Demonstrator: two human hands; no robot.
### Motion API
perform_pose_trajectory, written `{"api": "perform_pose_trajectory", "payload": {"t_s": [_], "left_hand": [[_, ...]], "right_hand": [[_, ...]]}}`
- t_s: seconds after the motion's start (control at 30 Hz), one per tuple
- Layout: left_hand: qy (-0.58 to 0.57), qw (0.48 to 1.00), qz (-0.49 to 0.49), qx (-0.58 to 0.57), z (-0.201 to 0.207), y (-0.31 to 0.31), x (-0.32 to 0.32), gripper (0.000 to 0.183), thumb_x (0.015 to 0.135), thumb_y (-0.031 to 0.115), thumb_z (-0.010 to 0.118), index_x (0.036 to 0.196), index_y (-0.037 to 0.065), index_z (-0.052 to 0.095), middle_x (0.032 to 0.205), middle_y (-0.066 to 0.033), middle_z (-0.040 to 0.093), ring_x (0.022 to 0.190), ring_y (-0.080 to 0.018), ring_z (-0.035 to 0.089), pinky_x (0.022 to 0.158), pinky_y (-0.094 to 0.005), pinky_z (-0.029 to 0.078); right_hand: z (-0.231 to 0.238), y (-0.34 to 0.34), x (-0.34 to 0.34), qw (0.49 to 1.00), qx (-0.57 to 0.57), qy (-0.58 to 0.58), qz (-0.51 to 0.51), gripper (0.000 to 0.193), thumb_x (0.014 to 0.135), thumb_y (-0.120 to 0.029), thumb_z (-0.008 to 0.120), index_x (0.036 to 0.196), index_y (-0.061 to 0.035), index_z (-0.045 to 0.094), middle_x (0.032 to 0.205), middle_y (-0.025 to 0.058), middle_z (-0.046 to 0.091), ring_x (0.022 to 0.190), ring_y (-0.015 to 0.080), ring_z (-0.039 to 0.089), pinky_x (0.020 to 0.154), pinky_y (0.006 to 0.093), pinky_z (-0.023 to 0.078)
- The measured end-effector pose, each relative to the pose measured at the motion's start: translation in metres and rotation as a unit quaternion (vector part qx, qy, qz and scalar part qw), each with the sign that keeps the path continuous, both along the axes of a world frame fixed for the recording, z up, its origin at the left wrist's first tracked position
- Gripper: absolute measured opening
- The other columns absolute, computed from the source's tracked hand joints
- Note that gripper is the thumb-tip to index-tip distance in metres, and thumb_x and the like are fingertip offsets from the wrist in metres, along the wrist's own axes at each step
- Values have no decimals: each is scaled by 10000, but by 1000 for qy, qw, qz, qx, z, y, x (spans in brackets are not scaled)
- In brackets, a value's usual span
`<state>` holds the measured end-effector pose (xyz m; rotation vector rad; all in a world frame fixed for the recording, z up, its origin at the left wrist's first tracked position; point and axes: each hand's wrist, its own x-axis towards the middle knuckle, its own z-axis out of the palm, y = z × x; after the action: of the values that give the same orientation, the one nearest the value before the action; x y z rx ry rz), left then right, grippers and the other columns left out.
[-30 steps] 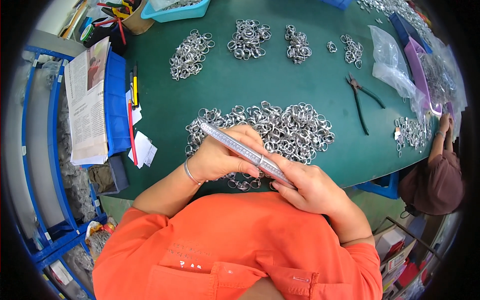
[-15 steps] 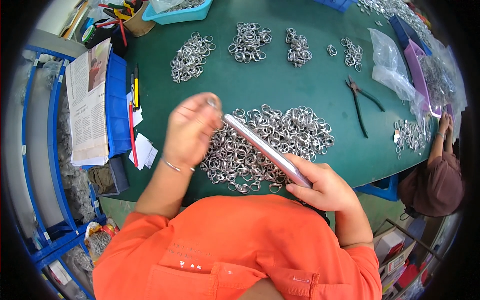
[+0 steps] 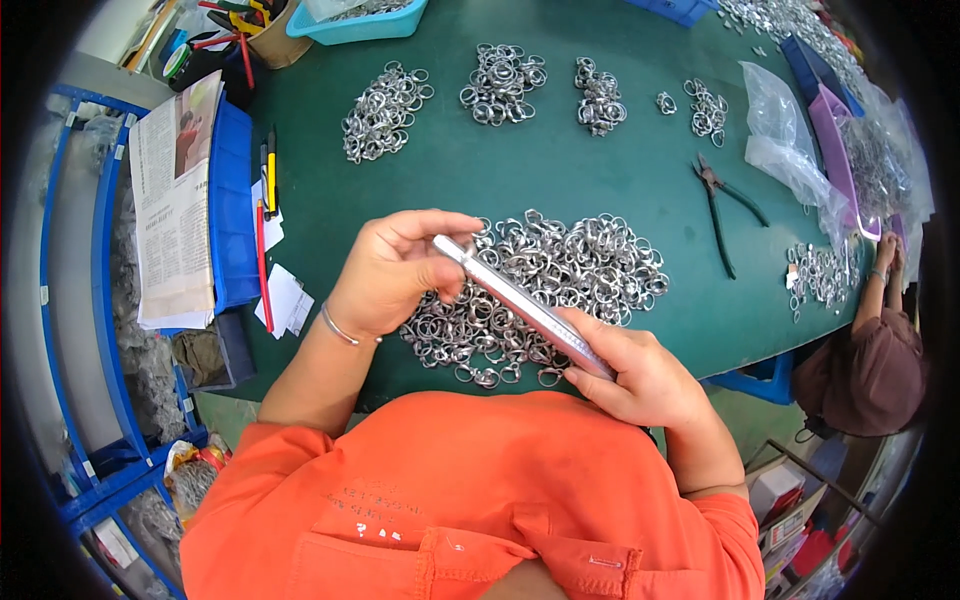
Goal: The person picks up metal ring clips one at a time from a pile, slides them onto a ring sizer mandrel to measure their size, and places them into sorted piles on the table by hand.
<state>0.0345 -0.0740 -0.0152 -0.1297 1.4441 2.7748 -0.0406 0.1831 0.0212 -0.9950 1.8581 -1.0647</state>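
Note:
My right hand (image 3: 645,372) is closed round the thick end of a tapered metal ring mandrel (image 3: 535,318), which slants up and left over the heap. Near its thin end, my left hand (image 3: 395,270) pinches a small silver ring (image 3: 468,256) that appears to sit around the mandrel; the fingers partly cover it. Under both hands lies a large heap of silver rings (image 3: 590,262) on the green table (image 3: 430,180).
Smaller ring piles (image 3: 388,112) lie along the far side, with one small group apart. Pliers (image 3: 718,205) rest open at the right, near a clear plastic bag (image 3: 778,130). A newspaper (image 3: 175,200) covers a blue bin at left. Another person (image 3: 865,370) sits at far right.
My left hand has brought the ring from beside the mandrel's tip onto its thin end. The mandrel has shifted slightly left and down with my right hand.

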Motion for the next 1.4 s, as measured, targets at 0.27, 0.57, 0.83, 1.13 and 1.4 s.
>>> {"api": "perform_pose_trajectory", "payload": {"t_s": [0.27,0.57,0.83,1.13,1.4], "left_hand": [[108,968,-64,-216,-7,37,4,350,580,40,804,898,16,657,858,-86,592,798,-165,575,682,-263,470],[95,960,-80,-253,-7,37,6,341,599,37,795,907,21,651,889,-91,591,805,-170,576,701,-267,474],[97,958,-84,-255,-4,41,4,322,614,14,780,904,6,639,907,-92,584,812,-163,575,708,-259,476],[-44,997,-32,-48,-3,57,6,292,686,-36,711,956,-43,598,984,-103,542,804,-137,570,654,-222,501],[-80,995,-45,-45,4,65,7,218,781,30,645,973,-29,559,963,-80,521,728,-130,550,625,-240,476]], "right_hand": [[2,-9,3,998,-38,44,37,516,777,-58,566,1271,-74,416,852,152,619,701,324,617,584,369,499],[-5,-6,4,993,-38,105,36,520,772,-65,576,1267,-83,417,846,132,618,662,310,614,542,369,498],[-3,-2,5,989,-37,137,29,531,772,-57,576,1274,-91,406,860,123,618,679,311,616,551,368,498],[5,2,0,999,11,39,24,554,787,-89,566,1301,-94,359,910,175,616,757,348,614,643,404,490],[8,4,-10,947,80,-309,43,584,802,-82,540,1339,-121,314,787,162,591,640,310,606,504,385,477]]}}
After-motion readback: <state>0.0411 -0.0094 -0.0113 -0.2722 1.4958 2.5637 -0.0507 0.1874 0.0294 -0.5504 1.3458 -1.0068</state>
